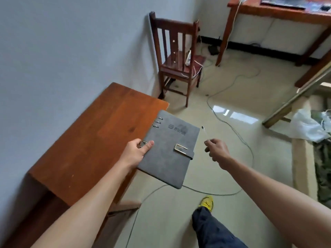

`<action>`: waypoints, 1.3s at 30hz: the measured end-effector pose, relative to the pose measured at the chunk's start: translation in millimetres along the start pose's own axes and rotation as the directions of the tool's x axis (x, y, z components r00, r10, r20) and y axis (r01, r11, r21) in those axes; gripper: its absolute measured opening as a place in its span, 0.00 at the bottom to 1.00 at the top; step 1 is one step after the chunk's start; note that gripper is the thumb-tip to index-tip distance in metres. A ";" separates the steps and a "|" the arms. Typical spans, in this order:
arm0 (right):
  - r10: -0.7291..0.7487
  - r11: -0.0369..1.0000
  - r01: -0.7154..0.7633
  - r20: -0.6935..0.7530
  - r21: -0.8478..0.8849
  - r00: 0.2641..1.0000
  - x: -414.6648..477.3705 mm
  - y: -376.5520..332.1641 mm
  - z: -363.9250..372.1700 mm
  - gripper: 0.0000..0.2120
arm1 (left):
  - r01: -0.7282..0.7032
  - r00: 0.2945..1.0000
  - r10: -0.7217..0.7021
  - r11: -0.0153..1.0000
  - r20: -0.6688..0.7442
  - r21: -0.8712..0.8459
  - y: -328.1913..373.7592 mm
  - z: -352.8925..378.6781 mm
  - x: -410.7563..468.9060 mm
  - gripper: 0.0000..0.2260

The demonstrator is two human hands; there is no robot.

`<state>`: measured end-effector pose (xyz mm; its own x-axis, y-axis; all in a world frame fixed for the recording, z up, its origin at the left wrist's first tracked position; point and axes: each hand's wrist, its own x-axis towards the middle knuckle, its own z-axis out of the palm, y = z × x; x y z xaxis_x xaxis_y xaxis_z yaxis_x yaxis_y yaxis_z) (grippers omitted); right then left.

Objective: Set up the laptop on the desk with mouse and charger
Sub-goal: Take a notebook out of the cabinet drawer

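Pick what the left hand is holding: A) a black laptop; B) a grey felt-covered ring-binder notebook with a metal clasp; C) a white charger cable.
B: the left hand grips the grey ring-binder notebook at its ringed edge.

Two desks [86, 140] [286, 15], one chair [179, 68], one notebook [168, 153], one pen [205, 132], one shoe [207, 203]

Bench [89, 133] stands with its left side against the wall [53, 51]. Chair [179, 56] — beyond the bench's far end. Notebook [170, 149] overlaps the bench's far right corner; pen [205, 132] — further right, above the floor [161, 221], where a cable [215, 194] lies.
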<state>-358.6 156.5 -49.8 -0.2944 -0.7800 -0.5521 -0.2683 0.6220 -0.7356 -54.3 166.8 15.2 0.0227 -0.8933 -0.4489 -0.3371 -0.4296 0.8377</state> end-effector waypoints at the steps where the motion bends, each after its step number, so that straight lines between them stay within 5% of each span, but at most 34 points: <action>1: -0.007 1.000 0.007 0.002 0.017 1.000 23.0 -10.1 -24.8 0.08 | -0.030 1.000 0.030 0.999 0.009 0.012 23.1 24.1 24.9 0.21; 7: -0.007 0.999 0.005 -0.047 -0.049 0.999 113.6 -40.4 -142.7 0.11 | -0.010 1.000 0.010 1.000 0.014 -0.025 115.4 140.4 110.9 0.12; 22: 0.015 0.992 -0.054 -0.307 -0.118 0.951 401.5 -166.2 -383.4 0.10 | -0.002 0.995 0.010 0.996 0.096 -0.084 333.7 337.7 413.6 0.15; 39: 0.153 0.986 -0.095 -0.511 0.139 0.846 702.0 -290.8 -648.1 0.11 | -0.200 0.912 0.160 0.977 0.377 0.069 659.2 611.2 723.7 0.16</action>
<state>-1081.8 -527.6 30.9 -0.7590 -0.5292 -0.3792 -0.1093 0.6778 -0.7271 -835.3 -682.0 52.6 -0.3877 -0.8340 -0.3926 -0.3993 -0.2319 0.8870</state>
